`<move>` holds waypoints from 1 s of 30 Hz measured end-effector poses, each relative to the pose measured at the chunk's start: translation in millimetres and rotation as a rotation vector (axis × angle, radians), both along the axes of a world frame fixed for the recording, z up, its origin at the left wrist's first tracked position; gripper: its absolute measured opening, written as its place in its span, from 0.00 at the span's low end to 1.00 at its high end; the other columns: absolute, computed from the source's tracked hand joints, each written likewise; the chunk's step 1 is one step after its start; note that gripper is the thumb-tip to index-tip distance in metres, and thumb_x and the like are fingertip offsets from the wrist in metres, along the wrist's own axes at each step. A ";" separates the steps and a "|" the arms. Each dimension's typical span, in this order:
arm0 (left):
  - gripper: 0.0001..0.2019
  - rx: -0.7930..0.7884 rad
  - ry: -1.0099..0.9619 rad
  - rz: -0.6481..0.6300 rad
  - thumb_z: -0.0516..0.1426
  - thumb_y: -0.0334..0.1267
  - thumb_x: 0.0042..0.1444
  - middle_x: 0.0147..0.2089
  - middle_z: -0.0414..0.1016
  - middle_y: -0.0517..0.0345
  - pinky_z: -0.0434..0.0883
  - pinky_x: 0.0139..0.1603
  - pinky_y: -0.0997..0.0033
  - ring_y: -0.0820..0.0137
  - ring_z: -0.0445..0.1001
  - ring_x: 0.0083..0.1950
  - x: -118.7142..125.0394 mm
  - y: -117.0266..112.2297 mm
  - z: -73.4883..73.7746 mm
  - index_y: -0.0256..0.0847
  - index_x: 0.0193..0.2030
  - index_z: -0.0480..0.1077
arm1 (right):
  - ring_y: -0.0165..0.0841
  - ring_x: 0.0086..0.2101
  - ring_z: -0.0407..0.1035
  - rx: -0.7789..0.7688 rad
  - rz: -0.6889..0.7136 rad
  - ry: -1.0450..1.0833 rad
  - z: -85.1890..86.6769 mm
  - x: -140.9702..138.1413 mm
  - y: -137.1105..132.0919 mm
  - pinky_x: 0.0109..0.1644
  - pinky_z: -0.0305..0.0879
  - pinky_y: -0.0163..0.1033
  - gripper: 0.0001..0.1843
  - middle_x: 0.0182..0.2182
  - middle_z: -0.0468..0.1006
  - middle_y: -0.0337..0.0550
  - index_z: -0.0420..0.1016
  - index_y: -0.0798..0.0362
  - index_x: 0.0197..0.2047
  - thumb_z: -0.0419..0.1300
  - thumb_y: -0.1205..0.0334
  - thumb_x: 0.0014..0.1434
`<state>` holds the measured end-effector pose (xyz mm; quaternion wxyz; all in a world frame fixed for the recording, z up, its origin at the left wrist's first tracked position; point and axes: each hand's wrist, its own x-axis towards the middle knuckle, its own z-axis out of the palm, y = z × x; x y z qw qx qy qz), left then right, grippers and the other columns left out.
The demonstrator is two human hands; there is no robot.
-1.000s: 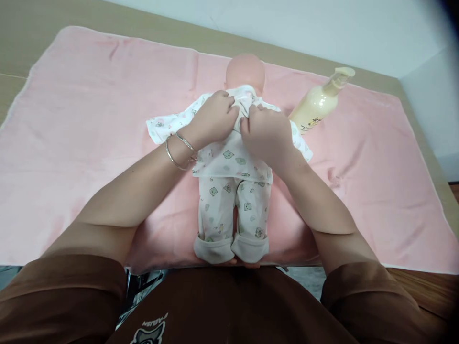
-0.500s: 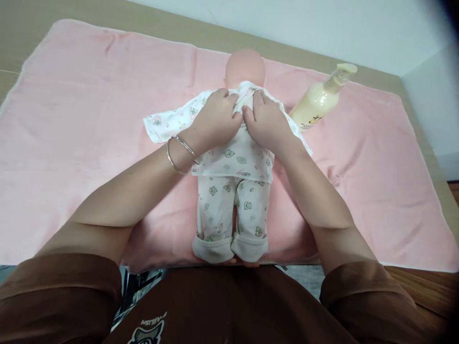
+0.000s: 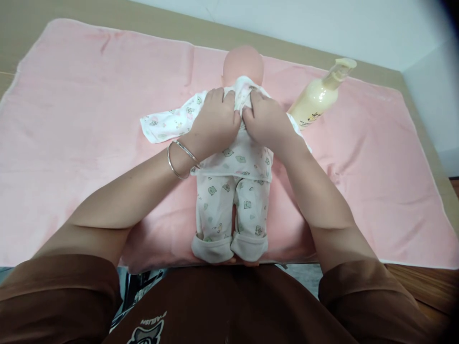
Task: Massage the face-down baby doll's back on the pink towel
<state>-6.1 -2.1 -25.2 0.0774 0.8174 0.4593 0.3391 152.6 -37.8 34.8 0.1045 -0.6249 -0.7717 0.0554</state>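
Observation:
A baby doll (image 3: 244, 62) lies with its legs toward me, wearing a white printed baby shirt (image 3: 234, 160) and matching trousers (image 3: 215, 205) with turned-up cuffs. My left hand (image 3: 217, 119), a silver bangle at its wrist, is closed on the shirt's upper front below the collar. Beside it, my right hand (image 3: 267, 119) pinches the cloth on the other side of the chest. Both thumbs almost meet at the middle, and the fingertips are partly hidden by the hands and fabric. One sleeve spreads flat to the left.
Under the doll a pink blanket (image 3: 89, 119) covers most of the table (image 3: 21, 28). A pump bottle (image 3: 315, 98) of pale yellow liquid lies or leans to the right of the doll. Beyond the table's far edge stands a white wall (image 3: 304, 24).
My left hand's fingers have shifted a little on the shirt and show more of their backs. Both hands stay at the chest; the whole view has moved slightly.

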 end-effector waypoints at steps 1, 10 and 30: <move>0.10 0.011 -0.012 -0.015 0.48 0.45 0.67 0.48 0.73 0.39 0.68 0.62 0.34 0.44 0.72 0.55 0.7 -3.7 2.8 0.48 0.39 0.68 | 0.53 0.60 0.74 -0.012 -0.023 0.014 1.0 2.2 2.8 0.68 0.72 0.59 0.25 0.60 0.77 0.63 0.70 0.62 0.63 0.42 0.59 0.74; 0.08 -0.080 -0.107 -0.047 0.54 0.44 0.63 0.43 0.76 0.45 0.69 0.63 0.37 0.44 0.73 0.56 -10.1 24.3 -7.7 0.54 0.43 0.74 | 0.52 0.59 0.74 0.006 -0.029 0.048 -10.7 8.5 15.0 0.67 0.71 0.59 0.26 0.59 0.78 0.60 0.69 0.57 0.64 0.43 0.50 0.76; 0.13 -0.214 0.044 0.206 0.50 0.46 0.66 0.53 0.79 0.40 0.69 0.62 0.36 0.43 0.74 0.59 0.5 17.1 8.8 0.48 0.47 0.75 | 0.53 0.54 0.72 0.043 -0.113 -0.013 -3.7 -9.3 1.2 0.65 0.70 0.63 0.17 0.49 0.79 0.62 0.71 0.59 0.53 0.47 0.59 0.75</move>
